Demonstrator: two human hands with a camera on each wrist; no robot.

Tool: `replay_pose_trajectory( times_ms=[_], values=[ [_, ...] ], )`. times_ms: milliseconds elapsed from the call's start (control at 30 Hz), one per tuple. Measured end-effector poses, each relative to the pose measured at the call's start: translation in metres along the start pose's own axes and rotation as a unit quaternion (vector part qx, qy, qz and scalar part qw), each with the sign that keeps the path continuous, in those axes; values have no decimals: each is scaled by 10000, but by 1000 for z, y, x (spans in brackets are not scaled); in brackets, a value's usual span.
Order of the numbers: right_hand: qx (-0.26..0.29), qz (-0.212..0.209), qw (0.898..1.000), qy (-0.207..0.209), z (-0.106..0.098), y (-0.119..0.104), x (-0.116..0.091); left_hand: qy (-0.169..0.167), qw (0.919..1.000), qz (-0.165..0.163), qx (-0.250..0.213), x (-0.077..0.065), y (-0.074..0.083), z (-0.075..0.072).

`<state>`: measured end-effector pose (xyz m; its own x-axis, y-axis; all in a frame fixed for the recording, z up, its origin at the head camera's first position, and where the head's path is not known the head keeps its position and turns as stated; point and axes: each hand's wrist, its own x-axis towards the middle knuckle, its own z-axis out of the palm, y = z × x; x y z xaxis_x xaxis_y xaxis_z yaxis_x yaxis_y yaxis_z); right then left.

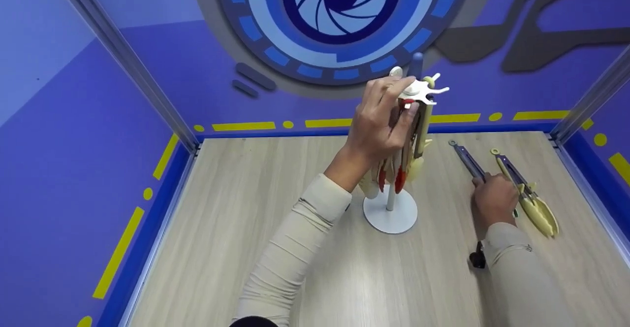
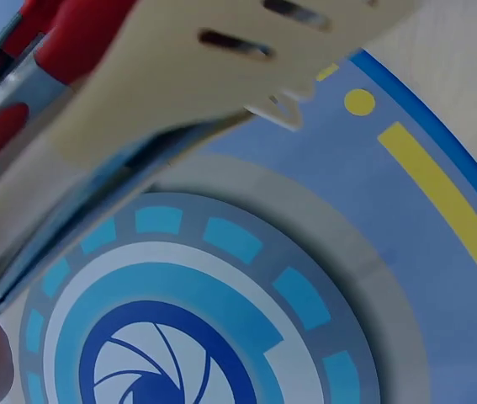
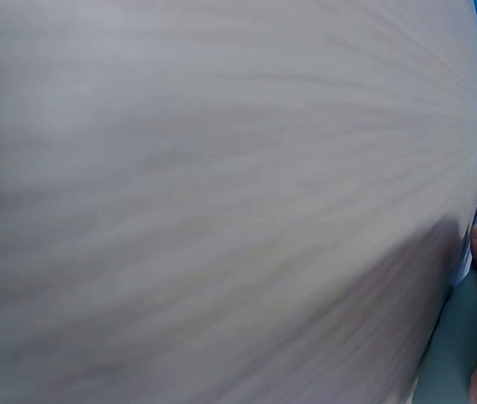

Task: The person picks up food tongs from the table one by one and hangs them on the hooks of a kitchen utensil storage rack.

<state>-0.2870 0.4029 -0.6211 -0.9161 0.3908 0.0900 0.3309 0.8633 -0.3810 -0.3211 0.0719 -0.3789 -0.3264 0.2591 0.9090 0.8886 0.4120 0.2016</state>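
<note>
1. Left hand (image 1: 381, 122) is curled round the top of the rack (image 1: 391, 212), up by its white hooks (image 1: 423, 89); right hand (image 1: 493, 200) lies on the table (image 1: 246, 209), fingers closed over the grey tongs (image 1: 466, 158).
2. Rack stands mid-table on a round base, red and cream utensils (image 1: 399, 169) hanging close together.
3. Yellow tongs (image 1: 529, 199) lie just beside the right hand, apart from the rack.
4. Steadying the rack near its top is sound, I judge: it looks tall, narrow and top-heavy.
5. Lift the grey tongs by the ring end, so the loop meets a free hook cleanly.
6. Wrist views show little: blurred table, utensil close-ups.
</note>
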Motion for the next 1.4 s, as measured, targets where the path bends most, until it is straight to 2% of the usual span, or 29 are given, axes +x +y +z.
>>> replay_pose_trajectory(
  times_ms=[167, 367, 500, 667, 767, 900, 1033, 1400],
  values=[
    [132, -107, 9998, 54, 0, 0, -1, 265, 9991, 286, -147, 4, -4, 1],
    [101, -176, 9998, 67, 3, 1, -3, 593, 9979, 257, 20, 4, 2, 7],
    [27, -87, 10000, 23, 4, 1, -2, 755, 9966, 158, 304, 3, 6, 10],
    [41, 3, 10000, 28, 5, 1, -1, 899, 9908, 37, 1008, 4, 12, 12],
    [53, -2, 10000, 67, 6, 0, -2, 939, 9853, -58, 1427, 4, 16, 14],
    [-17, -94, 9999, 93, 6, 1, -2, 894, 9814, -127, 1695, 3, 19, 16],
    [-98, -185, 9998, 76, 6, 3, -2, 877, 9806, -135, 1747, 2, 20, 17],
    [-1, -53, 9998, 180, 4, 5, -1, 843, 9780, -145, 1901, 0, 17, 17]
  ],
)
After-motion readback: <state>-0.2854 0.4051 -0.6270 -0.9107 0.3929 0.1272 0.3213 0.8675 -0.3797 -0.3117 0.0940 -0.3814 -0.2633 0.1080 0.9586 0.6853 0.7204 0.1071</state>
